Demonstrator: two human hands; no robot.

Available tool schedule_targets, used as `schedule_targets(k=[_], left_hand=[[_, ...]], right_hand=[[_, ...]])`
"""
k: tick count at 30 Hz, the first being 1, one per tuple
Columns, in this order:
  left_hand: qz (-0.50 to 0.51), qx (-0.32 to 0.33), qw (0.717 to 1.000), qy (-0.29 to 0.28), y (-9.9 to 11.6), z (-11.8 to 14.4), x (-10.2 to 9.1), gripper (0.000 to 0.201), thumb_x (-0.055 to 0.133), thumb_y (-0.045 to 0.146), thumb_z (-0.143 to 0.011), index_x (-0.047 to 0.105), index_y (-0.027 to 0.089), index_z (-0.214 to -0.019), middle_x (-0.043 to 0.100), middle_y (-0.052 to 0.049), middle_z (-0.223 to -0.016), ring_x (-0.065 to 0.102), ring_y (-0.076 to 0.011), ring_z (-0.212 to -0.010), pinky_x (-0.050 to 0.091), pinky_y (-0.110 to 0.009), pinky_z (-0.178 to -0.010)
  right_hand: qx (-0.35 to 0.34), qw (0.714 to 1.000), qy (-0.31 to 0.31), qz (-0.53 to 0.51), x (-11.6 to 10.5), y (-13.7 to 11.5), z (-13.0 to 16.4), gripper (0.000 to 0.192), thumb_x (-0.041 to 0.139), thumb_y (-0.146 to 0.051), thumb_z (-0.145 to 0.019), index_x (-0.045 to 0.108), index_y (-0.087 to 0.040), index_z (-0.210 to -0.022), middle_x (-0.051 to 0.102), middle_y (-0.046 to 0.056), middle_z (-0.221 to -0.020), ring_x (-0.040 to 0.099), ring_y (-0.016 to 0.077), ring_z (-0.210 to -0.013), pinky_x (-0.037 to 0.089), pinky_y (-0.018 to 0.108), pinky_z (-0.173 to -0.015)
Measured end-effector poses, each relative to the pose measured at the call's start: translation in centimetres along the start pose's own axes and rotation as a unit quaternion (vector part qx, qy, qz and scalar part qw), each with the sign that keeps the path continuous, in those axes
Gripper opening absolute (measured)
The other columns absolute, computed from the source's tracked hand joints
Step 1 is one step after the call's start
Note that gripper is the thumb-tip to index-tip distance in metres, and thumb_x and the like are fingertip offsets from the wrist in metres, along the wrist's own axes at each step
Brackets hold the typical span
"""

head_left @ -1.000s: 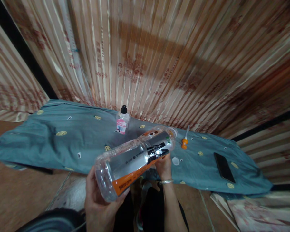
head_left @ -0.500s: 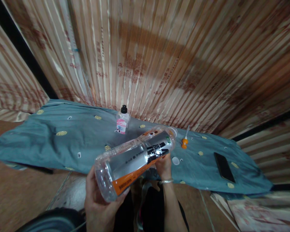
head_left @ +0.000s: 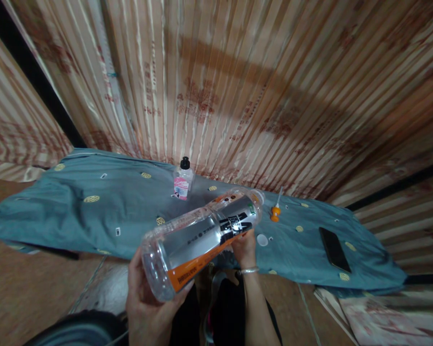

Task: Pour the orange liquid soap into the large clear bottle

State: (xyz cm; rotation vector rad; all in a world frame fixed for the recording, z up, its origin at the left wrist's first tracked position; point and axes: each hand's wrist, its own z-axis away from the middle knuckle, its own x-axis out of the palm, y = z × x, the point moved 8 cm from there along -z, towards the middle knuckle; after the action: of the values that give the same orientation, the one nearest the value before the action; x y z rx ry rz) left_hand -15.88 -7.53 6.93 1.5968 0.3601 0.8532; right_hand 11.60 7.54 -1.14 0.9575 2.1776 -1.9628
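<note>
A large clear plastic bottle [head_left: 202, 235] with a silver, black and orange label lies tilted across the middle of the head view, held above the cloth. Its base points to the lower left, its neck to the upper right. My left hand [head_left: 151, 298] is wrapped round the base end. Under the label, towards the neck, my right hand [head_left: 244, 250] grips the bottle from below, most of its fingers hidden. Just right of this hand lies a white round cap [head_left: 262, 240]. An orange dropper-like piece with a pale stem [head_left: 275, 213] rests beyond the neck.
A teal patterned cloth [head_left: 130, 202] covers the long low surface. A small clear bottle with black cap and pink label [head_left: 182, 182] stands near its back edge. A black phone [head_left: 334, 250] lies at the right. Behind hangs a pleated curtain [head_left: 209, 96].
</note>
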Motion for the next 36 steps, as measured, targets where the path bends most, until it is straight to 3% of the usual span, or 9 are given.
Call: schedule_targets(k=[13,18,24,29,36], left_hand=[[-0.011,-0.019,1.000,0.007,0.7,0.6,0.6,0.086,0.097,0.032,-0.055,0.061,0.026,-0.133,0.068,-0.007,-0.130,0.069,-0.0260,-0.114,0.058,-0.028,-0.091],[-0.034,0.006,0.999,0.001,0.7,0.1,0.2,0.087,0.098,0.029,-0.050,0.064,0.024,-0.130,0.067,-0.009,-0.132,0.071,-0.0296,-0.111,0.061,-0.032,-0.086],[-0.035,0.026,0.999,-0.006,0.9,-0.2,0.2,0.086,0.098,0.028,-0.049,0.064,0.022,-0.128,0.070,-0.010,-0.126,0.072,-0.0296,-0.107,0.062,-0.033,-0.083],[-0.023,-0.003,1.000,0.011,0.4,0.1,0.1,0.087,0.098,0.032,-0.050,0.064,0.025,-0.129,0.073,-0.008,-0.124,0.073,-0.0295,-0.108,0.063,-0.031,-0.083],[-0.007,-0.005,1.000,0.007,0.7,0.2,0.4,0.084,0.098,0.026,-0.050,0.066,0.023,-0.127,0.072,-0.008,-0.124,0.073,-0.0264,-0.108,0.061,-0.027,-0.084]], right_hand=[[-0.014,1.000,0.011,0.015,-0.1,-0.2,0.1,0.041,0.071,-0.044,-0.066,0.055,-0.023,-0.098,0.077,0.011,-0.091,0.073,0.0299,-0.080,0.059,0.038,-0.067],[-0.023,1.000,0.005,0.011,-0.1,-0.6,0.1,0.039,0.068,-0.044,-0.067,0.056,-0.023,-0.097,0.076,0.012,-0.094,0.074,0.0307,-0.084,0.060,0.039,-0.070],[-0.020,1.000,-0.005,-0.014,0.1,-0.8,0.1,0.040,0.069,-0.039,-0.066,0.058,-0.022,-0.100,0.077,0.012,-0.099,0.074,0.0307,-0.086,0.061,0.041,-0.072],[0.001,1.000,-0.020,-0.023,0.5,0.1,0.0,0.045,0.071,-0.039,-0.064,0.058,-0.021,-0.104,0.077,0.012,-0.102,0.075,0.0318,-0.090,0.061,0.043,-0.079],[0.002,1.000,-0.009,-0.020,0.1,-0.4,0.1,0.042,0.073,-0.036,-0.063,0.058,-0.022,-0.099,0.078,0.012,-0.096,0.075,0.0309,-0.086,0.061,0.039,-0.073]])
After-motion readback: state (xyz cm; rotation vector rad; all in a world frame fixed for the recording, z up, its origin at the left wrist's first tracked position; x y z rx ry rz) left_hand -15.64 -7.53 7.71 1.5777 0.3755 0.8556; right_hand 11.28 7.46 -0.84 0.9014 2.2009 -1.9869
